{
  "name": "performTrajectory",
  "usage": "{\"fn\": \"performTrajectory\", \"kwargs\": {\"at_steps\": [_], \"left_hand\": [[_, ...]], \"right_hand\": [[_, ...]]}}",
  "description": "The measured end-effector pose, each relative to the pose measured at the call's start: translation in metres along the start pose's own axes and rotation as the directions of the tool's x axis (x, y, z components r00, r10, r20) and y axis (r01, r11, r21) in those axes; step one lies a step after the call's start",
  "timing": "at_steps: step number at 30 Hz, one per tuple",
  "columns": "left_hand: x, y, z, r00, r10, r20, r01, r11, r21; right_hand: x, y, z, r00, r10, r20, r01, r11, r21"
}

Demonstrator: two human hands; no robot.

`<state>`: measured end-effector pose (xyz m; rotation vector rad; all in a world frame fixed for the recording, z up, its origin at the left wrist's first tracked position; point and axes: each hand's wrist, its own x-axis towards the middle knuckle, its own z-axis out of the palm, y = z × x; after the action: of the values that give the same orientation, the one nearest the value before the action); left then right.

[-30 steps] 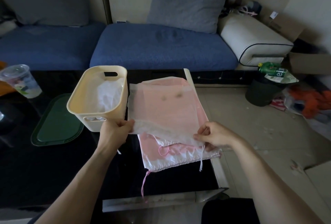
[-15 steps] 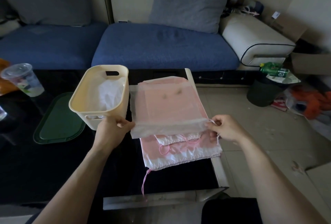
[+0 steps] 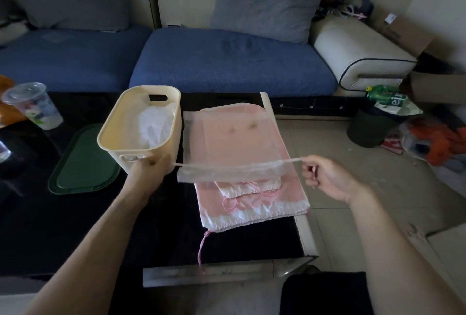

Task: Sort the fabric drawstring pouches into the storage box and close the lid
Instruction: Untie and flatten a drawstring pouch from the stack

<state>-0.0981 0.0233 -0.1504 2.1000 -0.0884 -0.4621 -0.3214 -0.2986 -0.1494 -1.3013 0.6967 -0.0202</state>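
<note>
Cinching the top pouch's cords outward beside the storage box

Right of the box, the pink pouch stack lies flat; on it the sheer pouch, whose mouth has gathered narrower than 1 second ago. Right hand, moved farther right, and left hand, at the box's near corner, pinch 1 cord end each: closing, boxing comes next.

Sheer white pouch stretched flat over the pink pouches — stacked right of the cream storage box, which holds white fabric; green lid lies left.
</note>
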Motion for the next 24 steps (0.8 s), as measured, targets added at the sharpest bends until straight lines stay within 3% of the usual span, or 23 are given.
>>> {"fn": "performTrajectory", "kwargs": {"at_steps": [2,4,6,9,12,15,18,24], "left_hand": [[-0.008,0.011,0.005,0.999,-0.032,-0.025,0.019,0.920,-0.392],[-0.016,0.020,0.007,0.996,-0.056,-0.064,0.008,0.813,-0.582],[-0.026,0.024,0.010,0.987,-0.021,-0.160,-0.072,0.831,-0.552],[-0.038,0.029,0.015,0.969,0.059,-0.238,-0.165,0.876,-0.454],[-0.033,0.032,0.019,0.982,0.140,-0.126,-0.188,0.775,-0.604],[-0.027,0.034,0.023,0.989,0.133,0.069,-0.030,0.625,-0.780],[-0.024,0.031,0.026,0.978,0.091,0.186,0.100,0.580,-0.808],[-0.017,0.025,0.027,0.962,0.165,0.219,0.028,0.735,-0.677]], "right_hand": [[0.003,-0.005,0.018,0.993,-0.095,-0.074,0.110,0.963,0.244],[0.008,-0.007,0.033,0.959,-0.183,-0.219,0.261,0.872,0.414],[0.013,-0.006,0.045,0.917,-0.247,-0.311,0.369,0.821,0.436],[0.011,-0.004,0.062,0.874,-0.327,-0.360,0.393,0.911,0.127],[0.009,-0.004,0.075,0.876,-0.347,-0.336,0.352,0.935,-0.046],[0.008,-0.008,0.087,0.916,-0.293,-0.274,0.350,0.917,0.190],[0.006,-0.015,0.087,0.964,-0.231,-0.135,0.265,0.753,0.602],[0.002,-0.015,0.079,0.952,-0.235,-0.198,0.289,0.463,0.838]]}}
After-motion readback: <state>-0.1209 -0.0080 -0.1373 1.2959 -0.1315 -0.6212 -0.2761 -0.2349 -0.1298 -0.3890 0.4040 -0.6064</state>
